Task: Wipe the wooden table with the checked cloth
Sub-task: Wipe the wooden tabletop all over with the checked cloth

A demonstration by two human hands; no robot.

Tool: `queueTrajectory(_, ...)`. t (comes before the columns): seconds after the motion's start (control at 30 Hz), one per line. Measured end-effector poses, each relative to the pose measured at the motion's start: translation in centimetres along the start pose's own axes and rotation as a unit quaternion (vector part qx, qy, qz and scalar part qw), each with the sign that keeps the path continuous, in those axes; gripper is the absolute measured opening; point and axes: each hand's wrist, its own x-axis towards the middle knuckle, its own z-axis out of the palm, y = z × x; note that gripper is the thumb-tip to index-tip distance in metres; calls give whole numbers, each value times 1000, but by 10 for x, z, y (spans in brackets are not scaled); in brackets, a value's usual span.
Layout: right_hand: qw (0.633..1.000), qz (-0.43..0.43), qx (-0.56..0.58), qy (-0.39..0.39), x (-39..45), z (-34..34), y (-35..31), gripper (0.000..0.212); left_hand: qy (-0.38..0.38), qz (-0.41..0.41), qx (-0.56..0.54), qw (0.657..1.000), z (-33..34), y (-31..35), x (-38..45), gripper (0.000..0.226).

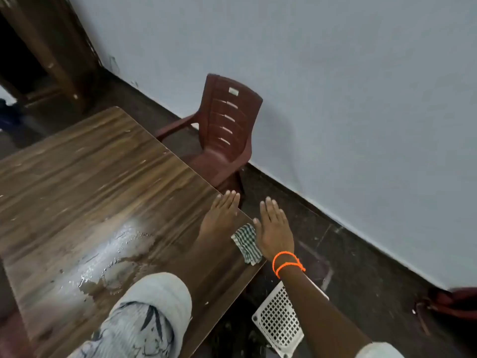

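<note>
Cloth (247, 242) sat at the tabletop (103, 182) edge between my hands, left (221, 214) and right (273, 228) both flat and spread, so I judged a careless nudge could drop it.

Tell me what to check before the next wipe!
1. Cloth on the table: ok, at its right edge.
2. Right hand on cloth: cannot tell; its fingers are straight, partly past the edge.
3. Left hand flat on table: ok.
4. Puddle left to wipe: not ok, still wet.
5. Chair clear of the hands: ok.
</note>
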Motion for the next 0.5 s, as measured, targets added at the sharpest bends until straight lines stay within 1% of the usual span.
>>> queueTrajectory(0.07,998,24,4,-52,-10,27,1,54,-85,31,-8,996,23,-5,-1,59)
queueTrajectory(0.13,994,42,8,-98,-28,60,1,54,-129,58,-18,990,55,-9,-8,58)
queueTrajectory(0.2,991,56,22,-119,-41,87,-1,54,-135,81,-30,987,80,-11,-8,55)
queueTrajectory(0.3,984,116,48,-124,-55,119,-7,55,-143,129,-28,981,113,-13,-3,63)
queueTrajectory(0.4,981,148,58,-106,-62,136,-14,55,-150,184,-17,971,132,-10,9,65)
queueTrajectory(0.5,977,186,59,-89,-60,145,-16,60,-146,218,0,965,143,-14,21,64)
